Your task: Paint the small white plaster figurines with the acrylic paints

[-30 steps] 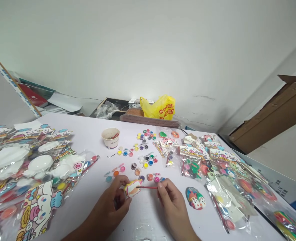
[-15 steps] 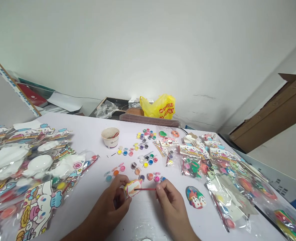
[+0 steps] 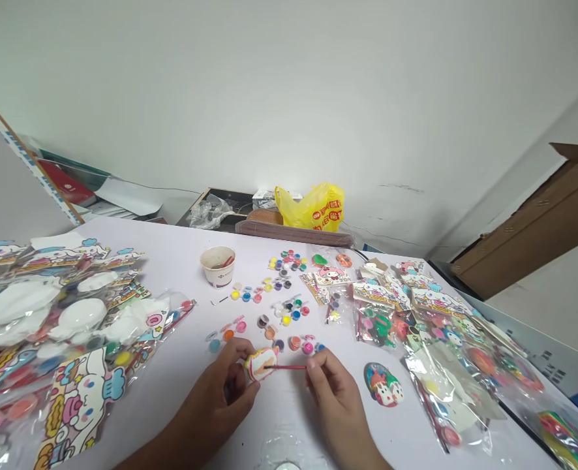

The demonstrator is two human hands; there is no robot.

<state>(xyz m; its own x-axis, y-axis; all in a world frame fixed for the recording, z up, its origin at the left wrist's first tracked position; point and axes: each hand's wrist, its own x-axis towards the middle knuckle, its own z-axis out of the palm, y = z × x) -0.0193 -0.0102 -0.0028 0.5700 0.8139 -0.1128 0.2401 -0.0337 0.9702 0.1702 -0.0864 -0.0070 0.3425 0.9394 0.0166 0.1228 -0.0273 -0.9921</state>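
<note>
Between the thumb and fingers of my left hand [image 3: 223, 391] is a small painted figurine [image 3: 261, 363], white with yellow and pink edges and a peach patch in the middle. My right hand [image 3: 335, 398] pinches a thin red paintbrush [image 3: 289, 367], held almost level. The brush's dark tip meets the figurine's face, over the peach patch. Just beyond my hands stand small paint pots [image 3: 295, 343] in peach, pink and other colours. A finished-looking painted plaque [image 3: 383, 385] with two white faces lies to the right of my right hand.
A paper cup [image 3: 218, 266] with brushes in it stands behind the paints. Bagged white figurines [image 3: 81, 316] cover the left side; more packaged kits [image 3: 450, 385] lie on the right. A yellow plastic bag [image 3: 313, 207] sits past the table's far edge. Clear plastic [image 3: 286, 450] lies in front.
The view has shifted slightly. The figurine is turned a little in my left hand, and the brush tip stays at its face. Both hands keep their grip.
</note>
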